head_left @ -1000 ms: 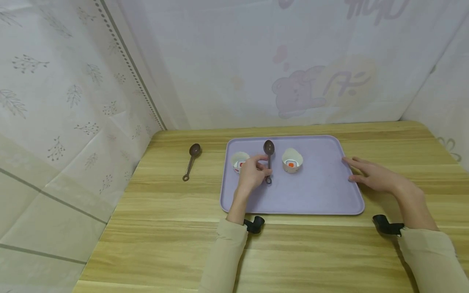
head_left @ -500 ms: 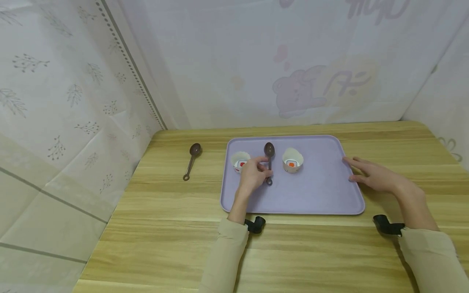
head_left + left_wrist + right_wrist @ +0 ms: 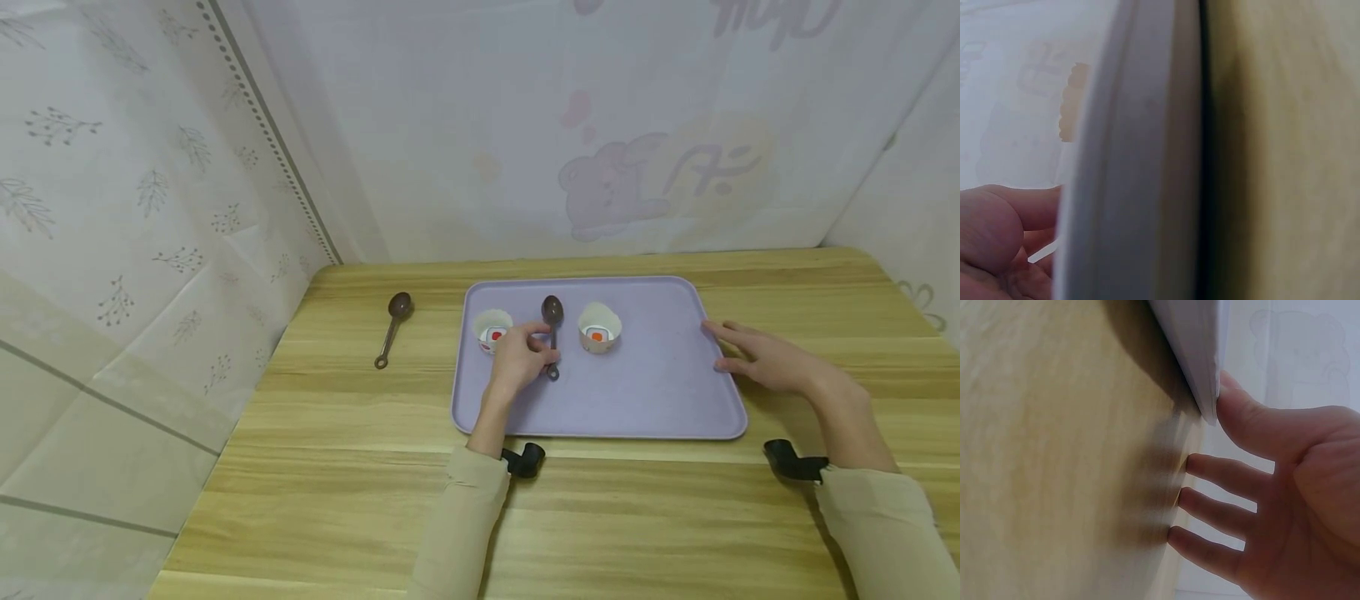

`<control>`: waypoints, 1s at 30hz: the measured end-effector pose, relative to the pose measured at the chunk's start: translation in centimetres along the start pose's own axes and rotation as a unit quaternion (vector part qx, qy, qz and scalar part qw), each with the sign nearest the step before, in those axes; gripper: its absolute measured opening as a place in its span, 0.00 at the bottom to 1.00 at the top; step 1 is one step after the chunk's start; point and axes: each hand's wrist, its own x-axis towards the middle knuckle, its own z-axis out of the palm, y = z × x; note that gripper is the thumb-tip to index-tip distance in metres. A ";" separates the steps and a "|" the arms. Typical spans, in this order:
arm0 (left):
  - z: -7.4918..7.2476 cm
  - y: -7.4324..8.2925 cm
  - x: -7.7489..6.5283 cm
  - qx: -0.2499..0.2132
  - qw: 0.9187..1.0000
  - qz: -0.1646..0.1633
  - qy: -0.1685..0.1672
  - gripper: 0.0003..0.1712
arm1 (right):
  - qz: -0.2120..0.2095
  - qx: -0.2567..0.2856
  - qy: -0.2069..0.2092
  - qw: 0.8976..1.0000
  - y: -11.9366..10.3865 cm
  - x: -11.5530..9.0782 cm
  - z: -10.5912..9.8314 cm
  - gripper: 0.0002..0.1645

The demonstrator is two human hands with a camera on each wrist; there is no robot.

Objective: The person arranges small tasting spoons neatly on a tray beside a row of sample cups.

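My left hand [image 3: 517,358] is over the left half of a lilac tray [image 3: 645,400]. Its thumb and fingers pinch the handle of a dark brown spoon [image 3: 552,311], whose bowl points away from me. In the left wrist view the tray's rim [image 3: 1135,150] hides the spoon; part of the hand [image 3: 997,231] shows. My right hand [image 3: 772,358] touches the tray's right rim with extended fingers; in the right wrist view its thumb [image 3: 1241,412] is against the rim and the other fingertips reach the table. Small paper cups stand either side of the spoon: one left [image 3: 492,321], one right [image 3: 599,327].
Another brown spoon [image 3: 400,307] lies on the wooden table [image 3: 330,467] left of the tray. Each cup has a small coloured piece inside, red in the left one, orange in the right. Patterned cloth [image 3: 450,150] hangs behind the table and at its sides.
The spoon at my left hand has shifted slightly toward me, between the two cups. My left hand has moved only a little. The right hand and the tray look unmoved.
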 end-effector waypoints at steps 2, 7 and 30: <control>0.1 -0.1 0.0 0.006 1.000 0.001 0.003 0.23 | 0.000 -0.002 0.000 1.000 0.0 0.0 0.0 0.43; 0.2 0.0 -0.1 0.021 1.000 -0.003 0.006 0.24 | 0.001 -0.005 0.001 1.000 -0.1 0.0 0.0 0.43; 0.2 0.5 -0.3 0.095 0.995 -0.021 0.020 0.23 | 0.000 -0.004 0.003 1.000 -0.2 -0.1 0.0 0.42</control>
